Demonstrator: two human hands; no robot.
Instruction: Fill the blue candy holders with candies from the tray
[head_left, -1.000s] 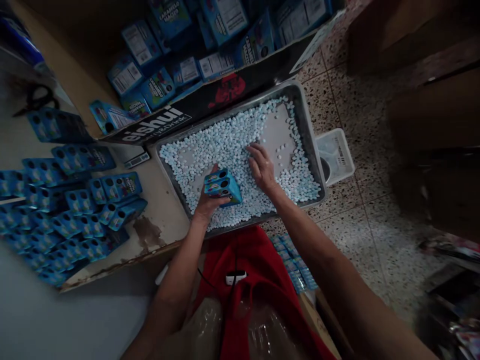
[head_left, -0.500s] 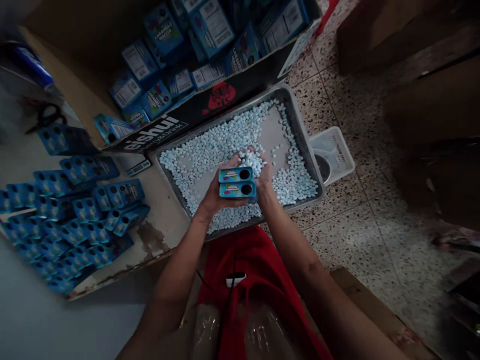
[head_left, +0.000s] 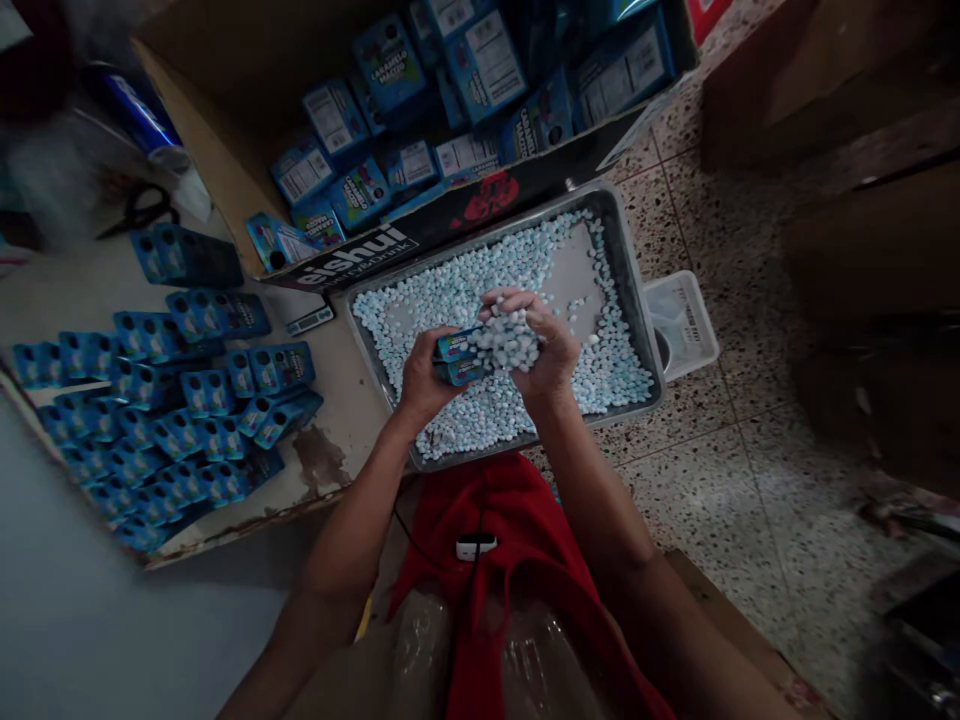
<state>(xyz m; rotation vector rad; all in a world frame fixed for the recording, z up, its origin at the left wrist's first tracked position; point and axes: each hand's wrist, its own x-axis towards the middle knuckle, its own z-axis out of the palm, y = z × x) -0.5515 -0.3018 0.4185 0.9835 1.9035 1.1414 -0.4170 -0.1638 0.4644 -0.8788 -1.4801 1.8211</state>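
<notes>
Two small blue boxes (head_left: 459,372) are gripped side by side in my left hand (head_left: 426,385), above a metal tray (head_left: 651,345) of pale blue and white candies (head_left: 480,262). My right hand (head_left: 553,350) is cupped around a heap of candies (head_left: 512,340) right at the boxes' upper ends. Candies cover the boxes' round openings, so those are hidden. Below the hands, candies are spread over the tray, with bare patches of its bottom showing.
Many blue boxes (head_left: 202,395) stand in rows on the table (head_left: 330,440) at left. A large carton (head_left: 217,150) of blue boxes is behind the tray. Scissors (head_left: 142,210) and a blue can (head_left: 139,115) lie upper left; a white plastic container (head_left: 686,325) is at right.
My right hand has turned and risen over the box tops, bringing its candies onto them. The box openings, visible before, are now covered. The whole view has shifted slightly.
</notes>
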